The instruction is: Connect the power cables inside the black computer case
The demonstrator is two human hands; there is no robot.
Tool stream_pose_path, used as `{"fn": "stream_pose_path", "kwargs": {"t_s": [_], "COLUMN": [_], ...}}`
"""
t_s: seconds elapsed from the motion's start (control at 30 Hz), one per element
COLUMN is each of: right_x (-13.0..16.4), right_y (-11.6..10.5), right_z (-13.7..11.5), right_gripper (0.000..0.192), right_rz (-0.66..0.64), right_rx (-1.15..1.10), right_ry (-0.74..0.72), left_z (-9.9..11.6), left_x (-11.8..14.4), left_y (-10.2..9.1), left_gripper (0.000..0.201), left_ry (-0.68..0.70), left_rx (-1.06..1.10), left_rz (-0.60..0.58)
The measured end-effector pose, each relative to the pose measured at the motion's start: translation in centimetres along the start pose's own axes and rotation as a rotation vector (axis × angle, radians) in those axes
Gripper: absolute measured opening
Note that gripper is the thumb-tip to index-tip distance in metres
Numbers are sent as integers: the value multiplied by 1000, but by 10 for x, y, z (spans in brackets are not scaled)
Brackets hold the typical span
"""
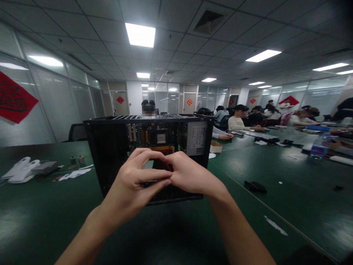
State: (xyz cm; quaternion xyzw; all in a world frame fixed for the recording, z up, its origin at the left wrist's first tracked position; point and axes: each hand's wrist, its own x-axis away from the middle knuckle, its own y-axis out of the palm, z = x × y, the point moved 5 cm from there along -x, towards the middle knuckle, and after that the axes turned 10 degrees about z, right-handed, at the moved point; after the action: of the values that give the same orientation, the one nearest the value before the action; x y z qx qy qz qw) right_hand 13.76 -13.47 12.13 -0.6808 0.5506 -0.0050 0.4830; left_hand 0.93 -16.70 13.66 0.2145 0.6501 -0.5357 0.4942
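I am pressing my left hand (135, 180) and right hand (187, 173) together, fingertips meeting and pinching a thin dark strip (150, 182) that is lying roughly level, its long axis running left to right; what it is I cannot tell. Just behind them a black, boxy metal computer case (110, 151) is standing upright on the smooth green worktop (41, 213), its open side facing me and showing a circuit board (154, 138) with a grey power unit (196, 138) at its right.
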Motion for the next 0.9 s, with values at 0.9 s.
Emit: {"fn": "stream_pose_path", "kwargs": {"t_s": [0.9], "right_x": [-16], "right_y": [10], "right_z": [41], "right_gripper": [37], "right_rz": [77], "right_rx": [-127], "right_ry": [200], "left_z": [-126], "left_x": [27], "left_y": [-24], "left_gripper": [29], "left_ry": [-382], "left_rx": [-339], "left_rz": [81]}}
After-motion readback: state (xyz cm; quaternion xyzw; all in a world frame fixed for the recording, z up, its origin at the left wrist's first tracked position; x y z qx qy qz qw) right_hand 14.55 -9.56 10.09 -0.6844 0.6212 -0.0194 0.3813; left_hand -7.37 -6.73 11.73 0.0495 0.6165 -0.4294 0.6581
